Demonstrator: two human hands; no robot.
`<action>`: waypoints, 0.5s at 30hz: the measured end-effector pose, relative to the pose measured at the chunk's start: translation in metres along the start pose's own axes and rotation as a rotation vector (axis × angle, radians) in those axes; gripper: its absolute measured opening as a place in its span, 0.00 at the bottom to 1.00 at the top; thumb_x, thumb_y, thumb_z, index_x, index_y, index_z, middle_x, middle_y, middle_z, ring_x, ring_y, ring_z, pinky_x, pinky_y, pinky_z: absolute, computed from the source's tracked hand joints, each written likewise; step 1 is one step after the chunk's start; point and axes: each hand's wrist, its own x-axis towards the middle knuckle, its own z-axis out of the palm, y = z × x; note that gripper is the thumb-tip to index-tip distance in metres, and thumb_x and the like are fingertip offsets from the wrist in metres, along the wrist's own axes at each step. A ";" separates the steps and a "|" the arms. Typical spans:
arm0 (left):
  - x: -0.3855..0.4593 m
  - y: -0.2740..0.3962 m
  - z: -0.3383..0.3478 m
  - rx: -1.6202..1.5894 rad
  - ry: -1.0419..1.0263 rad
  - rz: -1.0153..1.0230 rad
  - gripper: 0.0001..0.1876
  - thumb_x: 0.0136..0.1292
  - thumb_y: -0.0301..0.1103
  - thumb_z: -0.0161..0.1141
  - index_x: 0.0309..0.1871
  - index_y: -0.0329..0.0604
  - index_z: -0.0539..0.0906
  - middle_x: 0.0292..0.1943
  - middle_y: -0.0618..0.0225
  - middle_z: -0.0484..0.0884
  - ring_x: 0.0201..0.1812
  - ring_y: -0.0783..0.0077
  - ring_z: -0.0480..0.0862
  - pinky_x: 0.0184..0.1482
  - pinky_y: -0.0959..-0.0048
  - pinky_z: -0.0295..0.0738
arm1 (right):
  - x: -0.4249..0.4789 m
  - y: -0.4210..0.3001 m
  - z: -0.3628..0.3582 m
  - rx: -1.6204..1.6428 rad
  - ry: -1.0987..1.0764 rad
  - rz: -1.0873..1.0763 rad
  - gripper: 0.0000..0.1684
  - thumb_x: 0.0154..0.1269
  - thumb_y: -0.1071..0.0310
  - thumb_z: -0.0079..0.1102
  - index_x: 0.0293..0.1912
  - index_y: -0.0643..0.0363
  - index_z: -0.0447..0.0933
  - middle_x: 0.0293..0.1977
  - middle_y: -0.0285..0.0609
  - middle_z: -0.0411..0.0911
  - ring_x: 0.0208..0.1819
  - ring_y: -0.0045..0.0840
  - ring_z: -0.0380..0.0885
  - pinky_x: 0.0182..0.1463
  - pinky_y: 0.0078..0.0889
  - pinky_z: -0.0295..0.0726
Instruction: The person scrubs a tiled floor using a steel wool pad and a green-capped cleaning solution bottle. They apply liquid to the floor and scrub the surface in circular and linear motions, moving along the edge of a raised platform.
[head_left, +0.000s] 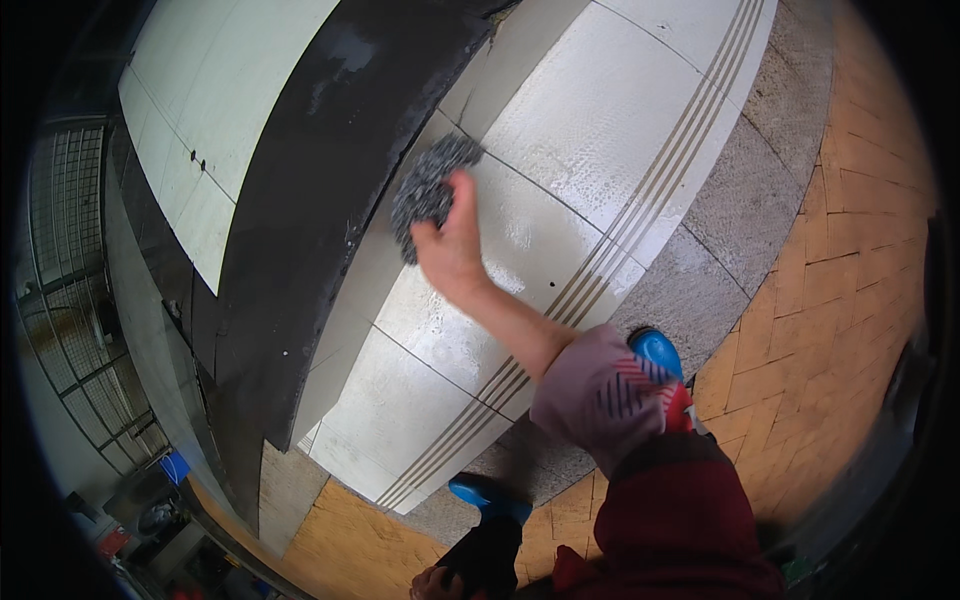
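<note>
My right hand (455, 244) grips a shaggy grey cleaning cloth (429, 187), possibly a microfibre mop pad. The cloth lies against the base of a low tiled riser (360, 296), where it meets a white tiled step (450, 360). Wet streaks and suds shine on the step's tiles around my hand. Only part of my left hand (436, 583) shows at the bottom edge, by my dark trouser leg (487, 555); its fingers are too dim and cut off to read.
Above the riser runs a dark stone ledge (300, 172), with white tiles (202, 112) beyond it. Grooved lines (577, 292) follow the step's front edge. My blue shoes (484, 495) stand on rough grey paving beside orange pavers (795, 337). A metal grille (75, 300) is at far left.
</note>
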 end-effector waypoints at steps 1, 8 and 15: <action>-0.001 0.001 0.000 -0.006 0.006 -0.018 0.18 0.54 0.43 0.58 0.46 0.45 0.78 0.45 0.58 0.77 0.49 0.54 0.73 0.51 0.60 0.67 | 0.040 -0.004 -0.012 0.028 0.087 -0.008 0.27 0.51 0.83 0.43 0.53 0.64 0.55 0.44 0.46 0.64 0.40 0.25 0.67 0.46 0.24 0.70; 0.003 0.037 -0.008 0.020 -0.004 -0.035 0.17 0.54 0.43 0.58 0.44 0.46 0.79 0.45 0.57 0.77 0.48 0.53 0.73 0.51 0.59 0.67 | -0.073 -0.019 0.047 0.062 -0.027 0.195 0.34 0.50 0.79 0.51 0.56 0.64 0.49 0.53 0.56 0.53 0.56 0.46 0.56 0.61 0.42 0.56; 0.009 0.035 -0.001 -0.012 0.045 -0.041 0.16 0.54 0.43 0.58 0.41 0.44 0.79 0.40 0.55 0.78 0.44 0.50 0.74 0.49 0.59 0.68 | 0.160 -0.030 -0.070 -0.005 0.320 0.009 0.27 0.53 0.75 0.44 0.55 0.65 0.56 0.53 0.58 0.59 0.54 0.44 0.62 0.59 0.39 0.59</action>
